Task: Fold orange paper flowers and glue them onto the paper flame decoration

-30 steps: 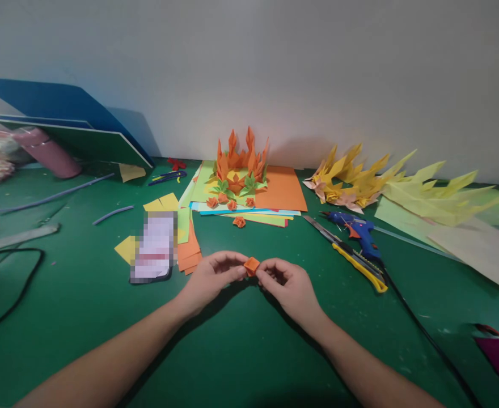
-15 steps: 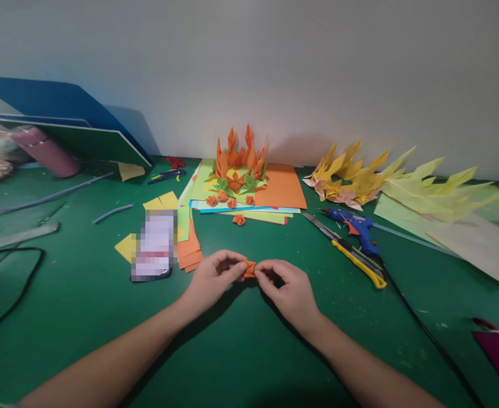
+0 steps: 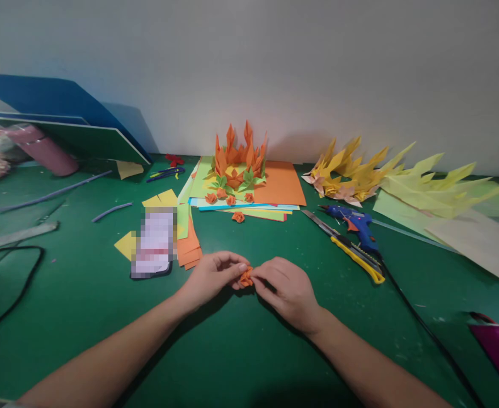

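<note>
Over the green table, a small folded orange paper flower [image 3: 246,277] is pinched between both hands. My left hand [image 3: 216,276] grips its left side with thumb and fingers. At its right edge, my right hand [image 3: 287,289] has closed fingertips on the paper. Several finished orange paper roses [image 3: 231,200] lie in front of an orange paper crown [image 3: 241,156] with green leaves. One more rose [image 3: 238,217] sits nearer to the hands. Left of the left hand is a stack of orange paper squares [image 3: 189,249].
A phone [image 3: 153,243] lies beside yellow paper pieces on the left. To the right are a yellow utility knife [image 3: 355,259] and a blue glue gun [image 3: 355,226] with a trailing cord. Yellow paper crowns [image 3: 345,173] stand at the back right; a pink bottle [image 3: 45,150] leans at left.
The orange paper between my fingers has turned and now shows opened, petal-like folds. My right fingers have shifted slightly on its edge. The view has tilted a little.
</note>
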Action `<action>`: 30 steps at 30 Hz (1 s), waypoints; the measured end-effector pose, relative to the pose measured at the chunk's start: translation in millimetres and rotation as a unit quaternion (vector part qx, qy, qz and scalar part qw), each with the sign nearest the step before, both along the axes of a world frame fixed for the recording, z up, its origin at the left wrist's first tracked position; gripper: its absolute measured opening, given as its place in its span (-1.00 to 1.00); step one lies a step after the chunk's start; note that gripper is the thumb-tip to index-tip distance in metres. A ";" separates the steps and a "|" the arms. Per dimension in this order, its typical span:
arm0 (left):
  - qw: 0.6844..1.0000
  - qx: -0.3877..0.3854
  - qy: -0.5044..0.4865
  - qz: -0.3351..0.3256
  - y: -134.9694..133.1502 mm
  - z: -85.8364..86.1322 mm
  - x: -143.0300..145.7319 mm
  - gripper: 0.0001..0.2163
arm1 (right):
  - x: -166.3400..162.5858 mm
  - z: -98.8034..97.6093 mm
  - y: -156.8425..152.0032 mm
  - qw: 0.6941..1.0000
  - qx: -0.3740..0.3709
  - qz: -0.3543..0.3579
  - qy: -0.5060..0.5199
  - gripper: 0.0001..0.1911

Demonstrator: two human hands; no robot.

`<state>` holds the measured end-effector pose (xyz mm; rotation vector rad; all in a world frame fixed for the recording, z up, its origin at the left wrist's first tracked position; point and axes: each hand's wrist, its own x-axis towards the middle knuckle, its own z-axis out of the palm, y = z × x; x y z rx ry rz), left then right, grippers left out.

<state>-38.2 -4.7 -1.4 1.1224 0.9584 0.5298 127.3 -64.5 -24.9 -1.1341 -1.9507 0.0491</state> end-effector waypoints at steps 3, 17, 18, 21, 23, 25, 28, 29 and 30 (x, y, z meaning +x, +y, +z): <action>1.000 -0.003 -0.020 -0.007 -1.2 -0.5 -0.1 -0.66 | -0.7 1.7 2.1 0.997 -0.029 -0.036 0.056 -0.88; 0.997 0.035 -0.058 0.032 -3.1 -5.4 2.3 -0.70 | -6.3 0.8 2.7 0.957 -0.168 -0.064 0.226 -0.91; 0.996 0.053 -0.064 0.037 -3.8 -5.0 2.3 -0.70 | -7.1 1.1 2.9 0.950 -0.183 -0.060 0.247 -0.92; 0.988 0.133 -0.054 0.055 -5.8 -3.3 1.9 -0.73 | -8.9 1.4 3.4 0.923 -0.230 -0.050 0.304 -0.92; 0.985 0.161 -0.036 0.059 -7.0 -2.2 1.9 -0.75 | -9.5 1.5 3.1 0.916 -0.236 -0.048 0.321 -0.92; 0.988 0.145 -0.020 0.058 -7.9 -1.3 2.7 -0.75 | -9.8 2.1 2.3 0.924 -0.212 -0.055 0.313 -0.92; 0.994 0.091 -0.006 0.060 -9.2 -0.2 5.5 -0.75 | -9.4 4.4 0.7 0.955 -0.154 -0.065 0.247 -0.89; 0.995 0.077 -0.007 0.063 -9.5 0.1 6.4 -0.74 | -9.0 5.3 0.3 0.965 -0.134 -0.066 0.215 -0.87; 0.996 0.066 -0.011 0.066 -9.7 0.4 7.3 -0.73 | -8.5 6.1 0.1 0.975 -0.113 -0.067 0.182 -0.86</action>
